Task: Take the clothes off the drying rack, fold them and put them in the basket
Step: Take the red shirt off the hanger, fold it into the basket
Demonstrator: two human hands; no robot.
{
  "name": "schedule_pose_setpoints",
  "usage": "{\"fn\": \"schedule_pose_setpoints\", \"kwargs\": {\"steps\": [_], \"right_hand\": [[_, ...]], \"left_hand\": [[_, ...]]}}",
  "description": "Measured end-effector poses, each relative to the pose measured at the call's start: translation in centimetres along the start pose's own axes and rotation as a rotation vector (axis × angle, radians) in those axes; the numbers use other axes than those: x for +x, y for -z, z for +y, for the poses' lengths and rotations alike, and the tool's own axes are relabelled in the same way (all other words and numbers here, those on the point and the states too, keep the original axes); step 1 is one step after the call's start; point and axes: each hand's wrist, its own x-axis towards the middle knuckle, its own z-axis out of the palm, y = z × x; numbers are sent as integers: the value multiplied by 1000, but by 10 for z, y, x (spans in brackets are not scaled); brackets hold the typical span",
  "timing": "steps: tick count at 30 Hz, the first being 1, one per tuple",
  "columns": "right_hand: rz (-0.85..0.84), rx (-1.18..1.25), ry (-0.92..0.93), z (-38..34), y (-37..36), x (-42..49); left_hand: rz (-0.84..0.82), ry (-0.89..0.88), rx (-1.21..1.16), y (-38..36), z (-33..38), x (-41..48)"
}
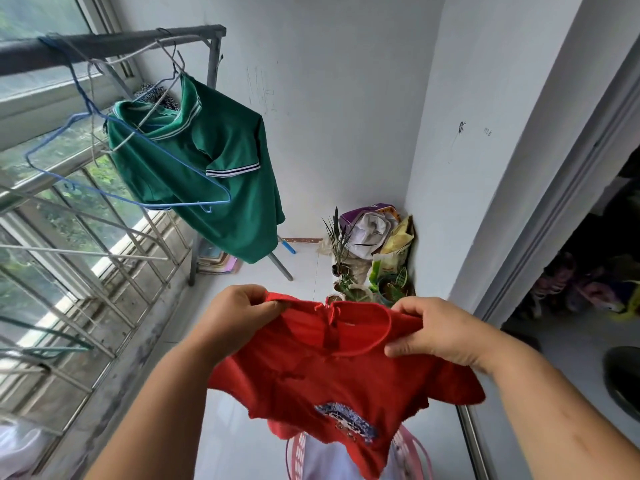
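At the very bottom of the view stood a pink plastic basket with a slatted wall [295, 453], and something white lay inside it. Directly above the basket hung a small red short-sleeved shirt with a blue printed picture on its front [332, 382], held up in the air and spread out between both hands. The left hand [239, 317] pinched the shirt at one shoulder, with the fingers curled over the edge of the cloth. The right hand [440, 330] gripped the other shoulder in the same way, just beside the round collar. The shirt touched neither the basket nor the floor.

Behind the hands, on the pale tiled floor [304, 268], a group of small potted plants and crumpled bags [374, 251] stood in the corner of the white walls. To the left, a green polo shirt with white striped trim [214, 174] hung on a thin wire hanger from the dark grey metal rail of the drying rack [121, 43]. An empty blue wire hanger [166, 205] hung from the same rail, in front of the green shirt. Past the rack was a window with metal bars [86, 271].
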Motion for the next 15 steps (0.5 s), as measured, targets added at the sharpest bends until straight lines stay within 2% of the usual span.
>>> {"fn": "schedule_pose_setpoints", "kwargs": {"steps": [2,4,6,8,12,15], "right_hand": [[104,7,22,2,-2,3],[216,171,17,2,-5,5],[292,295,16,2,-7,6],[334,311,15,2,-7,8],[371,377,16,5,-4,8],[323,387,41,6,-1,6]], "left_hand": [[-112,16,-26,6,-2,-2],[-234,11,-75,11,-2,-5],[-311,-8,-124,12,-4,-4],[-365,-30,-143,13,-6,-3],[-378,-50,-155,13,-8,-3],[-237,-67,-127,6,-9,0]]}}
